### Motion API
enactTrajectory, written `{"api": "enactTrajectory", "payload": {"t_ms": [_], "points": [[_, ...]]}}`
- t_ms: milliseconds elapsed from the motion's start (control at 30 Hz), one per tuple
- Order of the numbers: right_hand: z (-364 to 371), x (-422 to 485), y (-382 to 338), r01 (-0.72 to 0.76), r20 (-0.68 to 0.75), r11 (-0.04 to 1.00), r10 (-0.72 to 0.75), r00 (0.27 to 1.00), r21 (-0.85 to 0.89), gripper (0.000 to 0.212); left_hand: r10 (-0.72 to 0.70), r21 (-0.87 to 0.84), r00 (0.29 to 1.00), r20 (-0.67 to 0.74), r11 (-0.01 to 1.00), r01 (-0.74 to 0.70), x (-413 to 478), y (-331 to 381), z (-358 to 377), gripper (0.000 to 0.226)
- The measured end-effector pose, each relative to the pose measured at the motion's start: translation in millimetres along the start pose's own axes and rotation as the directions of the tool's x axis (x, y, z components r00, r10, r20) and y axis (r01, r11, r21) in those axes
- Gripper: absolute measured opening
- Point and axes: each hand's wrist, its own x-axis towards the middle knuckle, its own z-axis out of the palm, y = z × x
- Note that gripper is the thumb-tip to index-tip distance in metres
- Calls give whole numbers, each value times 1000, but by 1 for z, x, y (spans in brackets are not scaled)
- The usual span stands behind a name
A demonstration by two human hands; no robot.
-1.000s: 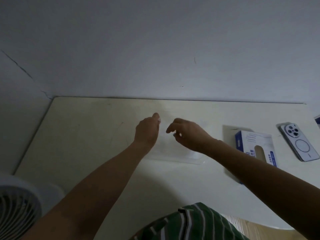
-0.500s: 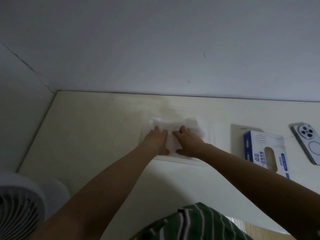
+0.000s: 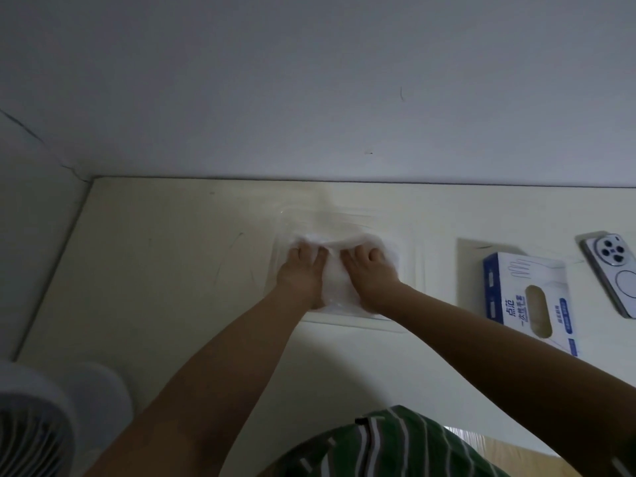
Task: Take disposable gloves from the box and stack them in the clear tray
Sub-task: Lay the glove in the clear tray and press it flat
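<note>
Left hand and right hand lie flat, fingers straight, pressing the gloves down inside the clear tray. Next, probably, a reach to the box right of it.

— What lies at the right of the pale cream worktop?
— A white smartphone, back-up near the right edge, with its round camera cluster toward the wall and a ring marked below it.
— And the lower left corner?
— A white fan with a slatted grille, cut off by the frame and blurred.
— Behind everything?
— A plain grey-white wall. A thin dark crack runs down its left side toward the worktop's back corner.
— At the bottom edge?
— Green cloth with pale stripes, and just right of it a strip of light wooden floor.
</note>
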Motion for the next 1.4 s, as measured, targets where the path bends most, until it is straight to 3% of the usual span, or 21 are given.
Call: {"api": "enactTrajectory", "payload": {"t_ms": [167,267,333,400,533,667,833,967,1200,1300,1400], "points": [[-13,-12,1,50,40,999,-51,998,15,87,-10,-116,1000,-30,993,7,-9,-3,-12,85],[-33,-25,6,114,-45,986,-109,993,123,68,-43,-186,974,-225,983,0,-17,-1,-26,47],[-48,-37,17,180,-261,960,-121,958,215,46,-86,-247,891,-446,968,-30,-22,9,-40,23],[-61,-50,35,224,-431,926,-76,899,304,30,-130,-353,796,-591,929,-110,-27,27,-56,15],[-59,-82,95,135,-518,857,169,839,498,16,-104,-429,693,-713,847,-314,-30,86,-87,7],[-17,-122,160,-118,-369,831,363,855,543,14,130,-426,755,-642,759,-493,-26,154,-96,7],[43,-170,208,-402,-108,814,485,868,419,20,366,-453,851,-377,728,-514,-10,221,-76,15],[74,-178,215,-394,-108,881,432,895,262,49,438,-434,870,-228,754,-493,6,259,-54,24],[88,-153,216,-472,-149,858,503,851,201,41,399,-297,907,-132,857,-420,21,292,-39,69],[92,-154,221,-409,-236,863,481,844,298,28,373,-229,914,-157,887,-402,22,295,-37,69],[93,-158,231,-292,-294,799,492,819,525,21,370,-248,918,-144,885,-395,25,295,-37,70]]}}
